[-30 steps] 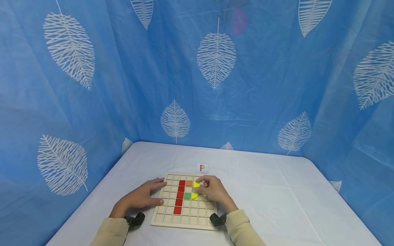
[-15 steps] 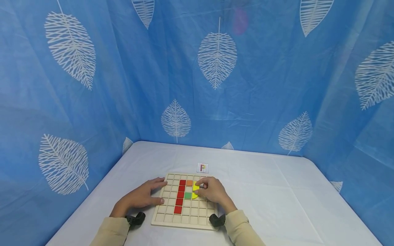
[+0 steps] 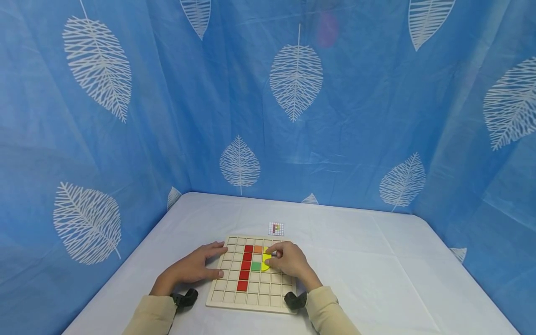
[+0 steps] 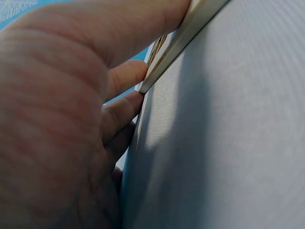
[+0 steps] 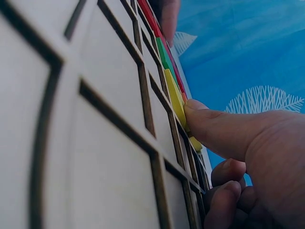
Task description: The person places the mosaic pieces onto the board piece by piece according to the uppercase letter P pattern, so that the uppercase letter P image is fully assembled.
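A pale wooden grid board (image 3: pixel 251 300) lies on the table in front of me. Its far part carries a column of red square tiles (image 3: pixel 244 275), an orange square tile (image 3: pixel 257 249) and a green square tile (image 3: pixel 256 266). To their right, an upper yellow curved tile (image 3: pixel 266 256) and a lower yellow curved tile (image 3: pixel 265 267) together look like a half disc. My right hand (image 3: pixel 290 258) pinches the upper yellow tile between thumb and index finger, partly hiding it. The thumb (image 5: pixel 209 121) touches yellow in the right wrist view. My left hand (image 3: pixel 193 265) rests against the board's left edge, fingers extended.
Behind the board lies a small printed card (image 3: pixel 276 228) with a coloured grid pattern. A white cloth (image 3: pixel 356 265) covers the table. Blue curtains (image 3: pixel 356 139) with white leaves stand around its back and sides.
The right thumb and index finger have shifted slightly nearer me with the upper yellow tile. Its gap to the lower yellow tile has closed. The left hand stays put.
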`<move>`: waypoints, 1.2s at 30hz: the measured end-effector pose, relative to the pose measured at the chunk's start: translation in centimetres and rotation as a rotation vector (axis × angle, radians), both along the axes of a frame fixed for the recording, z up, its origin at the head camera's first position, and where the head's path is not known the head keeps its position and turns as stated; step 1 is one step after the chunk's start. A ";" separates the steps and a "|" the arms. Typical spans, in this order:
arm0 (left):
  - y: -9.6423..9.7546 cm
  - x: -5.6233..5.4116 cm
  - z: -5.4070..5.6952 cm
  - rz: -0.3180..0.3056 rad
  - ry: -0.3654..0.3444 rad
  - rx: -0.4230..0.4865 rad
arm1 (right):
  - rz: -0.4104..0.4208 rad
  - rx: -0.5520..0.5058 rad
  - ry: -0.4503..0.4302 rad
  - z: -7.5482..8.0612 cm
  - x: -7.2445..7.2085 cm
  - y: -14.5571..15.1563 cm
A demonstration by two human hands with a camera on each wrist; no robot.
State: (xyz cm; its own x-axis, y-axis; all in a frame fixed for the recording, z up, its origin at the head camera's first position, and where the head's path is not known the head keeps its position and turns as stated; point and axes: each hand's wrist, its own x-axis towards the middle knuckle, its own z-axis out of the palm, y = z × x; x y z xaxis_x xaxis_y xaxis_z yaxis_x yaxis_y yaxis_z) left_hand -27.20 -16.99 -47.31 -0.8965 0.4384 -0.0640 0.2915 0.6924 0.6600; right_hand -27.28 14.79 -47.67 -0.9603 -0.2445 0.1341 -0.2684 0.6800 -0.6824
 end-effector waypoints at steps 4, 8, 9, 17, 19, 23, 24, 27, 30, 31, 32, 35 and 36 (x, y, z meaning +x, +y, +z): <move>0.0 -0.1 0.0 0.001 -0.004 0.002 | -0.001 -0.003 -0.005 0.0 0.0 0.0; 0.0 -0.2 0.0 -0.005 0.000 -0.001 | -0.002 -0.011 -0.021 0.1 -0.1 0.1; 0.0 -0.2 0.1 -0.007 0.000 0.000 | 0.000 -0.013 -0.022 0.1 -0.1 0.1; 0.0 -0.1 0.2 -0.014 -0.001 -0.004 | 0.032 -0.039 -0.013 0.1 -0.3 0.2; 0.0 0.0 0.3 -0.010 -0.001 -0.006 | 0.048 -0.059 -0.017 0.2 -0.4 0.1; 0.0 0.1 0.4 -0.012 0.005 0.000 | 0.063 -0.088 0.014 0.7 -0.4 0.4; 0.0 0.1 0.4 -0.012 0.010 0.000 | 0.058 -0.096 0.024 0.9 -0.4 0.4; -0.1 0.1 0.4 -0.013 0.027 0.007 | 0.028 -0.116 0.068 1.6 -0.4 0.7; 0.0 0.1 0.3 -0.008 0.077 0.012 | -0.031 -0.150 0.113 2.5 -0.3 1.0; 0.0 0.0 0.2 -0.003 0.100 0.008 | -0.053 -0.156 0.134 2.8 -0.4 1.1; 0.1 0.0 0.2 0.003 0.125 0.006 | -0.077 -0.161 0.153 3.1 -0.4 1.4; 0.4 -0.3 0.0 0.034 0.215 -0.001 | -0.138 -0.177 0.213 4.0 -0.5 2.5; 0.5 -0.3 0.0 0.050 0.239 0.006 | -0.152 -0.179 0.234 4.3 -0.5 3.0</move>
